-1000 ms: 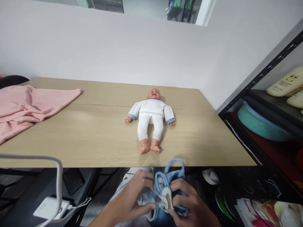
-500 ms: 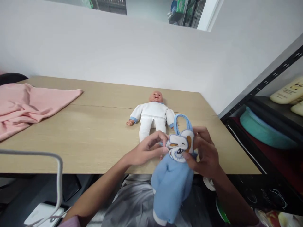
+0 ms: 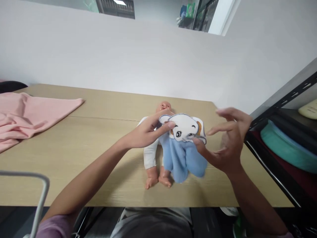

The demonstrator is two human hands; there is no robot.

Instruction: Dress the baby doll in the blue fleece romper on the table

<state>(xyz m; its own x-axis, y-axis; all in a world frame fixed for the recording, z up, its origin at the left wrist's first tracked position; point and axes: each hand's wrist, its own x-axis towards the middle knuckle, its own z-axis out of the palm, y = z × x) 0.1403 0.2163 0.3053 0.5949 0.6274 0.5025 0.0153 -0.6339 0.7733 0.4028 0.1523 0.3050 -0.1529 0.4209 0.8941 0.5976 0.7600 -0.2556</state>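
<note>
A light blue hand towel (image 3: 178,158) with a white cartoon elephant face on top hangs in front of a baby doll (image 3: 150,158). My left hand (image 3: 148,130) grips the towel by the upper left of the face, thumb in front and the other fingers behind. At the towel's right side, my right hand (image 3: 224,142) has its fingers spread apart, and its thumb tip meets the lower right edge of the face. The doll lies on its back in white clothes, bare feet toward me. Its torso is mostly hidden behind the towel and my left hand.
A pink cloth (image 3: 44,112) lies rumpled at the left of the wooden table (image 3: 104,172). On the right stands a black metal shelf with a teal basin (image 3: 284,148) and a pale bottle (image 3: 308,110). A grey bent tube (image 3: 42,195) rises at the lower left. A wall borders the back.
The towel has been raised from over my lap to above the table and turned so the elephant face is upright toward me. My right hand's fingers have come off it and spread.
</note>
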